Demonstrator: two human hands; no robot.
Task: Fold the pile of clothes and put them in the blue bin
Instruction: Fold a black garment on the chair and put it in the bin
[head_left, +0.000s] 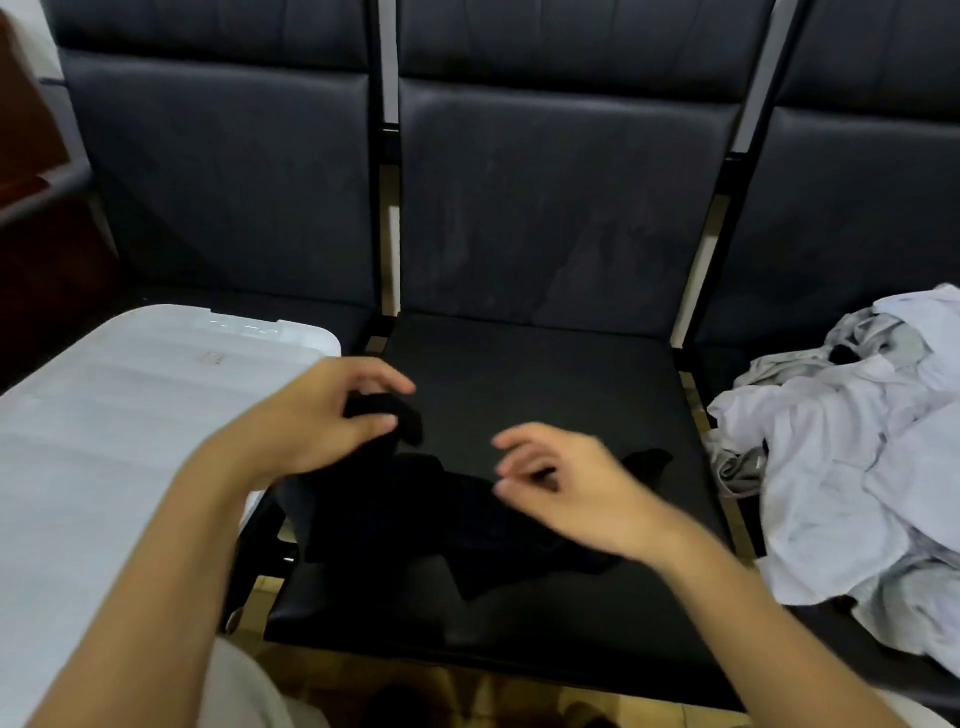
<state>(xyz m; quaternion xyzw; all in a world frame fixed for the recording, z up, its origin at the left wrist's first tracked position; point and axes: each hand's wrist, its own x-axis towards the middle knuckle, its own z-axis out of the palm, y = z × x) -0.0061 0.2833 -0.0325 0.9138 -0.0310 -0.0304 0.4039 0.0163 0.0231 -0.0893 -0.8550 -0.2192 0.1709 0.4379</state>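
At frame centre the left hand (332, 415) pinches a black garment (441, 519) on the seat (545, 374), the right hand (561, 483) hovers loose-fingered; spreading it flat likely comes next.

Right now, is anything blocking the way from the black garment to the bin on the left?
Yes. The bin on the left seat shows a closed white lid across its top. The left hand pinches the black garment beside it; the lid must come off first.

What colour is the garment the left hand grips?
Black, seen in the head view: garment, left hand.
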